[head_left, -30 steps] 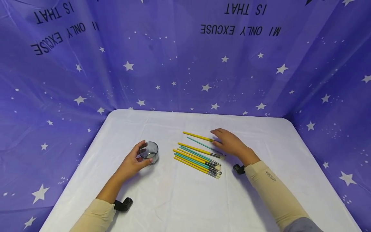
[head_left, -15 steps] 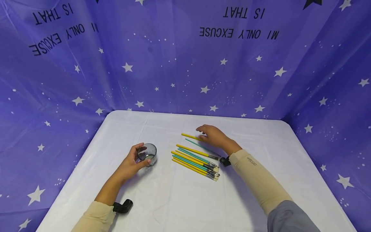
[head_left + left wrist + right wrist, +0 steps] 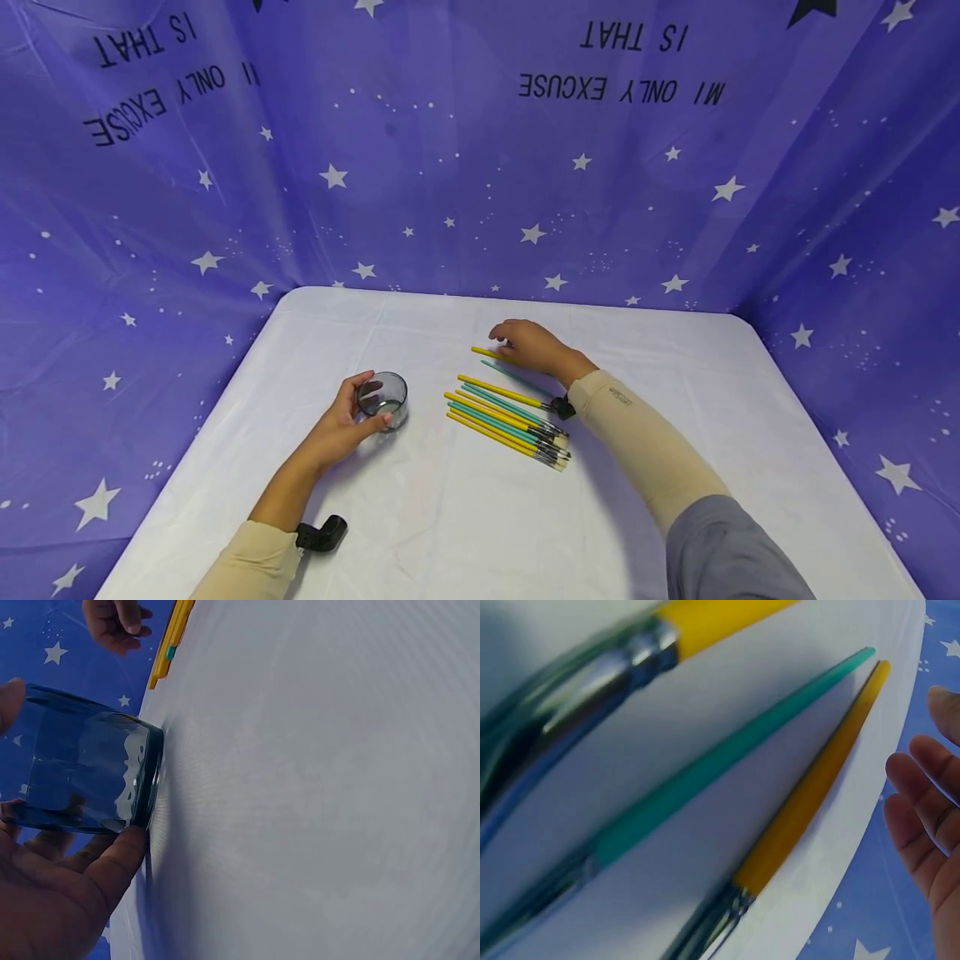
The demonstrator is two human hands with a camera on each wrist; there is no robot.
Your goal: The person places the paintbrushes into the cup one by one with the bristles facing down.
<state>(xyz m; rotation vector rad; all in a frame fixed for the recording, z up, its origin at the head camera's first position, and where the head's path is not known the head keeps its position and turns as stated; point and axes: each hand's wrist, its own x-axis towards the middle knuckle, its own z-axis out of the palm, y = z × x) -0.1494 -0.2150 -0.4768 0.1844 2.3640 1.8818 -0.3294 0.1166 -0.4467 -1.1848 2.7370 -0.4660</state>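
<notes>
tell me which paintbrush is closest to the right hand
The yellow-handled paintbrush farthest from the person, lying apart from the bundle; the right hand hovers over it. The teal paintbrush beside it is next.

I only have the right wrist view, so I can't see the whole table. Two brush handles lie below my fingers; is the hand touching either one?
Observer: In the head view the right hand lies over the far yellow brush; actual contact is not clear.
Operator: Are there more brushes?
Observer: Yes, a bundle of yellow and teal brushes lies nearer the person.
Operator: What is the other hand doing?
Observer: The left hand holds a clear glass upright on the white table.
Operator: Anything in the glass?
Observer: It looks empty in the left wrist view.
</notes>
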